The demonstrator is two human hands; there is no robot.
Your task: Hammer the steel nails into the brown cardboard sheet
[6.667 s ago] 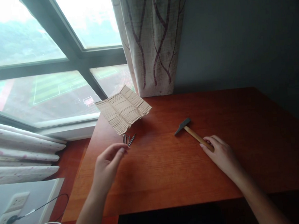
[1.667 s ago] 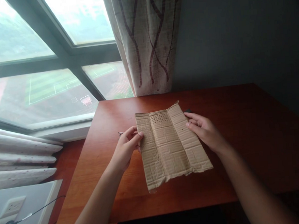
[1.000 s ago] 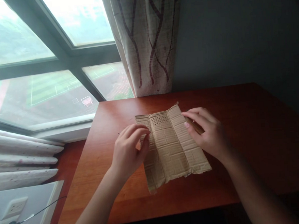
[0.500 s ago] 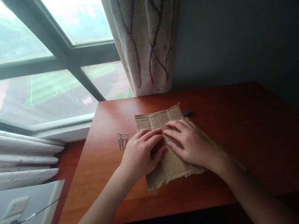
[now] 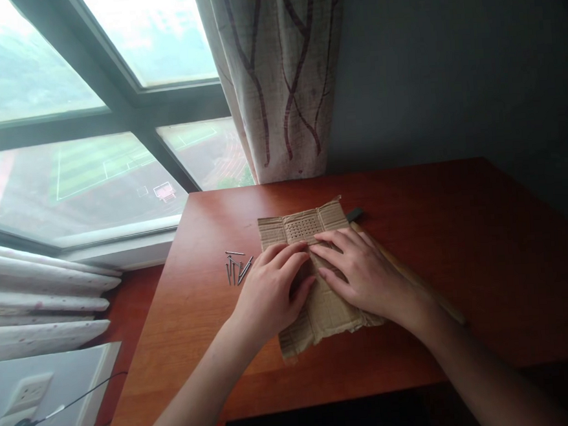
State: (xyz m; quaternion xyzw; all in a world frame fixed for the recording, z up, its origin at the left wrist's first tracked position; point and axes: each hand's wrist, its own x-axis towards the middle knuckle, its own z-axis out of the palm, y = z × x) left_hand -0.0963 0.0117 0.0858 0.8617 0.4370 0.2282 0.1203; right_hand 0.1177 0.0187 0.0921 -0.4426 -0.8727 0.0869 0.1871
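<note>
A creased piece of brown cardboard (image 5: 327, 310) lies on the wooden table, with rows of small holes punched in its far part. My left hand (image 5: 277, 285) rests on its left side, fingers bent and thumb apart. On the right side, my right hand (image 5: 358, 269) presses down with fingers spread. The two hands' fingertips nearly meet just below the holes. Several loose nails (image 5: 234, 268) lie left of my left hand. Beyond and under my right hand is a hammer (image 5: 355, 215) with a dark head and wooden handle, partly hidden by the hand and forearm.
The reddish-brown table (image 5: 196, 349) has its left edge toward a window (image 5: 112, 115). A patterned curtain (image 5: 284, 76) hangs at the far edge. To the lower left are a wall socket (image 5: 31, 393) with a plug and cables, and another curtain (image 5: 41, 295).
The view has shifted very slightly, and more of the nails and the hammer handle shows. Both hands stay in nearly the same place on the cardboard.
</note>
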